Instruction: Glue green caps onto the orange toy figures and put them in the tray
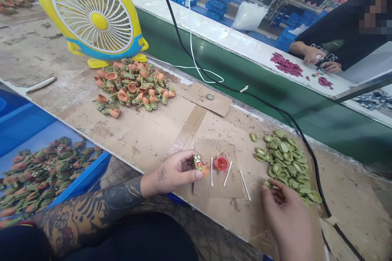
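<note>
My left hand (180, 172) grips a small green figurine (198, 162) with bulging yellow eyes, an open red mouth and an orange pot-like part, between thumb and fingers. Close to it on a cardboard piece (203, 191) stands a small dish of red liquid (221, 164). Cotton swabs (227, 173) lie beside the dish. At the right, my right hand (286, 214) pinches a small green oval piece (268, 184) with thumb and forefinger, partly hidden by the fingers. Just beyond it lies a heap of similar green oval pieces (288, 157).
A pile of green-and-orange figurines (131, 85) sits before a yellow fan (99, 20). More figurines fill a blue bin (101, 167) at lower left. A black cable (301, 130) crosses the table. Opposite, a person (339, 36) handles maroon pieces (286, 64).
</note>
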Demonstrator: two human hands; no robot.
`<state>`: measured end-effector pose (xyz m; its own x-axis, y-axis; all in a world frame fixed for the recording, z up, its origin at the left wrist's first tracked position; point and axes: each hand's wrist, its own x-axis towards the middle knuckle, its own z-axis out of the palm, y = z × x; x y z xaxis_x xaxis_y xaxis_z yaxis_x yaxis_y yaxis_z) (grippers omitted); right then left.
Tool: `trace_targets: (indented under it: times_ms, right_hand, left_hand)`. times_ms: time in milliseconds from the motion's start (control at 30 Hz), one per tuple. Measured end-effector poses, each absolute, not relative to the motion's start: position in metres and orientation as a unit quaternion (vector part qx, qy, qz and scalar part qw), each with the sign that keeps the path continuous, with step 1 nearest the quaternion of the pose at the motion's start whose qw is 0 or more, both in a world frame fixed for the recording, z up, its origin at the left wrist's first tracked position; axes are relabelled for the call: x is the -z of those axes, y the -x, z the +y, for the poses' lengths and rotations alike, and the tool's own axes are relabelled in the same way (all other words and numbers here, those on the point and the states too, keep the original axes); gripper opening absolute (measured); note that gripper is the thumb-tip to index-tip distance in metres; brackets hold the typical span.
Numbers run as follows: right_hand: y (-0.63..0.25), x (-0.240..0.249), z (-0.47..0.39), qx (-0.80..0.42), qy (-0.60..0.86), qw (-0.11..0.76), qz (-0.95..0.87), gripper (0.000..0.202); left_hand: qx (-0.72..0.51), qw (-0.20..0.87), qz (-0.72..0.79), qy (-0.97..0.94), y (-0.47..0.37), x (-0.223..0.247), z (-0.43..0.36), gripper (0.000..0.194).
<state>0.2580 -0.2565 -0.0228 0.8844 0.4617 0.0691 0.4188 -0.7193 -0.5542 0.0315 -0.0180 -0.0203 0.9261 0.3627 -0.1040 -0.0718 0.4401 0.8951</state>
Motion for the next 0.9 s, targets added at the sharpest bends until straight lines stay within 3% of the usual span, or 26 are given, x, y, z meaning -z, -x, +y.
trace_targets:
  times_ms: [133, 233, 400, 633, 900]
  right_hand:
    - [-0.223, 0.007, -0.25, -0.1, 0.802, 0.552, -0.203, 0.041]
    - [-0.192, -0.006, -0.236, -0.123, 0.744, 0.612, -0.238, 0.032]
    - [-0.156, -0.021, -0.205, -0.127, 0.705, 0.608, -0.343, 0.017]
    - [-0.145, -0.025, -0.186, -0.099, 0.697, 0.594, -0.39, 0.018]
    - [-0.151, -0.026, -0.19, -0.065, 0.713, 0.521, -0.465, 0.015]
  left_hand:
    - [-0.142, 0.838, 0.14, -0.507, -0.029, 0.022, -0.022, 0.041]
    - [-0.14, 0.842, 0.145, -0.5, -0.03, 0.019, -0.03, 0.043]
    - [-0.183, 0.831, 0.093, -0.517, -0.034, 0.015, -0.043, 0.043]
    - [-0.254, 0.816, 0.073, -0.515, -0.032, 0.016, -0.042, 0.037]
    - [-0.272, 0.804, 0.056, -0.526, -0.029, 0.016, -0.043, 0.038]
